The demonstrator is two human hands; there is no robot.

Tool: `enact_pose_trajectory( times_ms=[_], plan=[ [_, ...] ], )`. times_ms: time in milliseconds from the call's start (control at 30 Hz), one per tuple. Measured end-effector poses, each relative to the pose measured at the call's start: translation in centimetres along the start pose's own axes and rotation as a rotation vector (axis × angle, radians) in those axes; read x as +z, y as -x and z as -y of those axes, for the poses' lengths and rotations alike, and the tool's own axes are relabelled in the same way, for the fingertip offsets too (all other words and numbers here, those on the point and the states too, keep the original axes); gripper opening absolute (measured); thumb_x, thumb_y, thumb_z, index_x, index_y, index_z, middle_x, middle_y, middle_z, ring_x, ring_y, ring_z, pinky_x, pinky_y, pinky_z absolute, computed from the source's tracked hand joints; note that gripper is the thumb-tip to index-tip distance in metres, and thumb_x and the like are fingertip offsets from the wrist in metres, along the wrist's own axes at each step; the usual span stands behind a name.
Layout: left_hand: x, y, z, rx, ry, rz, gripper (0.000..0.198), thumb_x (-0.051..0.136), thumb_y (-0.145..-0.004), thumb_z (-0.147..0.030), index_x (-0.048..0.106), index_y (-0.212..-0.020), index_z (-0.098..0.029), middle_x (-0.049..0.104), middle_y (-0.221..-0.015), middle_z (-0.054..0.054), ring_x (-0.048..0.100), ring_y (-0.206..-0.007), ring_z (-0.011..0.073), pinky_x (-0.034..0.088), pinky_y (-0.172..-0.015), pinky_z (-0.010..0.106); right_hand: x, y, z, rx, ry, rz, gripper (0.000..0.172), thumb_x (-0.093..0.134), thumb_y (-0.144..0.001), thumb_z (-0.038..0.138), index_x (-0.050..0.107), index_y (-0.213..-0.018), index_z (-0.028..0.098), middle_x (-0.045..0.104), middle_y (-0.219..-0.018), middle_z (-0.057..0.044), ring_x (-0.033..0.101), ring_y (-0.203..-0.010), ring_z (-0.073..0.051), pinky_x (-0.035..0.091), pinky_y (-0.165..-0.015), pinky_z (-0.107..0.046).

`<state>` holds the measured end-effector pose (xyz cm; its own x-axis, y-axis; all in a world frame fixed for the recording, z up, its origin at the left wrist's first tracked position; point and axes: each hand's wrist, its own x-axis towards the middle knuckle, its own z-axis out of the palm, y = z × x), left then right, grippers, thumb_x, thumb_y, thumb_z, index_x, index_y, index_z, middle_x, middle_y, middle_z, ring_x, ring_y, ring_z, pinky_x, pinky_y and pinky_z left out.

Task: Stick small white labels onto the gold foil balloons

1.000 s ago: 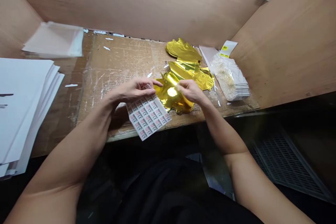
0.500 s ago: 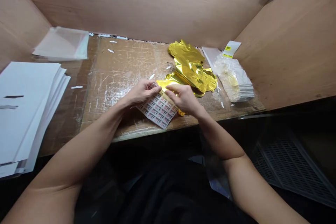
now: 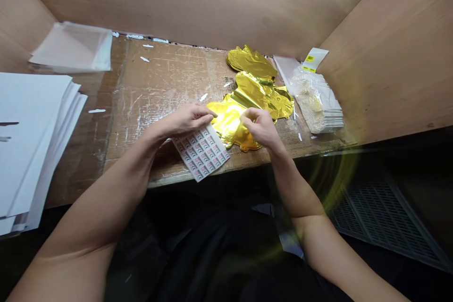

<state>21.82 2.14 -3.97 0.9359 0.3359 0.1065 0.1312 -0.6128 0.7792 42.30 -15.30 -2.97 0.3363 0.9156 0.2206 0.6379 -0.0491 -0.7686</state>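
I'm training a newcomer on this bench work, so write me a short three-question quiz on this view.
1. Which hand holds the label sheet?
2. True or false: the large white sheets lie at the person's right.
3. Fill in the colour: the foil shapes by the right hand are ____.

Key:
1. The left hand.
2. False; the large white sheets lie at the person's left.
3. Gold.

Glossy gold noted on foil pieces (image 3: 253, 94), 1 o'clock of centre. Rows of red and black marks seen on grey-white sticker sheet (image 3: 203, 153), 8 o'clock. White recorded for paper stack (image 3: 33, 118), 9 o'clock; dark grey grid for panel (image 3: 385, 217), 4 o'clock.
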Motion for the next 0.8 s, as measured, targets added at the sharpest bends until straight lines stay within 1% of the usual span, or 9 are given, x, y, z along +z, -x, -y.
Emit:
enact_pose_trajectory(
  times_ms=[67, 133, 267, 333, 400, 500, 567, 700, 800],
  plan=[
    [-0.1, 0.0, 0.4, 0.062, -0.097, 0.026, 0.033, 0.058, -0.095, -0.047, 0.078, -0.092, -0.021, 0.071, -0.086, 0.005, 0.065, -0.082, 0.0199, 0.051, -0.076, 0.030, -0.3, -0.3, -0.4, 0.095, 0.001, 0.172, 0.020, 0.061, -0.091, 0.028, 0.066, -0.074, 0.018, 0.067, -0.075, -0.002, 0.058, -0.070, -0.015, 0.044, -0.069, -0.030],
    [0.0, -0.1, 0.8, 0.078, -0.152, 0.058, 0.033, 0.055, -0.097, -0.044, 0.080, -0.096, -0.023, 0.073, -0.089, 0.005, 0.067, -0.085, 0.0209, 0.052, -0.080, 0.032, 0.2, -0.2, -0.3, 0.113, 0.151, 0.254, 0.022, 0.062, -0.092, 0.028, 0.066, -0.072, 0.018, 0.069, -0.075, -0.002, 0.059, -0.071, -0.016, 0.041, -0.071, -0.030],
    [0.4, -0.3, 1.3, 0.071, -0.191, 0.101, 0.033, 0.054, -0.097, -0.042, 0.082, -0.100, -0.025, 0.075, -0.093, 0.004, 0.069, -0.086, 0.0210, 0.054, -0.082, 0.032, 1.2, 0.9, 0.2, 0.099, 0.668, 0.155, 0.033, 0.064, -0.100, 0.039, 0.066, -0.075, 0.018, 0.073, -0.080, -0.010, 0.062, -0.080, -0.023, 0.039, -0.084, -0.038],
    [0.4, -0.3, 1.5, 0.068, -0.195, 0.113, 0.033, 0.054, -0.097, -0.043, 0.082, -0.100, -0.025, 0.076, -0.094, 0.004, 0.070, -0.087, 0.0211, 0.054, -0.083, 0.032, 1.2, 1.3, 0.2, 0.039, 0.772, 0.061, 0.035, 0.059, -0.105, 0.043, 0.066, -0.081, 0.018, 0.074, -0.087, -0.012, 0.063, -0.087, -0.025, 0.036, -0.089, -0.040],
    [0.3, -0.2, 1.5, 0.068, -0.192, 0.126, 0.035, 0.053, -0.098, -0.045, 0.082, -0.100, -0.025, 0.076, -0.095, 0.005, 0.070, -0.089, 0.0214, 0.055, -0.085, 0.032, 1.1, 1.3, -0.3, -0.062, 0.723, 0.059, 0.032, 0.059, -0.105, 0.044, 0.065, -0.087, 0.019, 0.073, -0.095, -0.012, 0.061, -0.092, -0.025, 0.036, -0.089, -0.039],
    [-0.1, -0.1, 1.3, 0.071, -0.166, 0.131, 0.038, 0.053, -0.099, -0.048, 0.082, -0.101, -0.024, 0.078, -0.102, 0.006, 0.071, -0.096, 0.0224, 0.056, -0.090, 0.033, 1.2, 0.8, -1.5, -0.146, 0.524, 0.191, 0.028, 0.064, -0.102, 0.041, 0.061, -0.084, 0.020, 0.070, -0.095, -0.007, 0.057, -0.089, -0.021, 0.036, -0.084, -0.034],
    [-0.4, 0.0, 0.9, 0.092, -0.133, 0.081, 0.040, 0.053, -0.100, -0.050, 0.082, -0.102, -0.023, 0.079, -0.111, 0.008, 0.069, -0.106, 0.0241, 0.054, -0.098, 0.035, 1.1, 0.3, -2.2, -0.102, 0.370, 0.236, 0.030, 0.061, -0.102, 0.036, 0.057, -0.077, 0.020, 0.065, -0.086, -0.003, 0.053, -0.081, -0.017, 0.036, -0.077, -0.031],
    [-0.6, 0.4, -0.3, 0.157, -0.003, -0.134, 0.046, 0.049, -0.105, -0.050, 0.081, -0.103, -0.018, 0.078, -0.125, 0.012, 0.065, -0.116, 0.0254, 0.049, -0.110, 0.039, 0.0, -1.1, -2.5, 0.034, 0.091, 0.260, 0.032, 0.058, -0.101, 0.039, 0.055, -0.075, 0.020, 0.053, -0.072, 0.002, 0.044, -0.069, -0.014, 0.034, -0.066, -0.028],
    [0.3, 0.3, -0.7, 0.185, 0.089, -0.056, 0.047, 0.047, -0.107, -0.049, 0.080, -0.119, -0.017, 0.078, -0.115, 0.011, 0.068, -0.101, 0.0214, 0.053, -0.096, 0.032, -0.9, -2.1, -2.1, 0.067, -0.030, 0.315, 0.035, 0.058, -0.100, 0.046, 0.053, -0.076, 0.021, 0.047, -0.070, 0.004, 0.039, -0.065, -0.012, 0.032, -0.061, -0.027]
  ],
)
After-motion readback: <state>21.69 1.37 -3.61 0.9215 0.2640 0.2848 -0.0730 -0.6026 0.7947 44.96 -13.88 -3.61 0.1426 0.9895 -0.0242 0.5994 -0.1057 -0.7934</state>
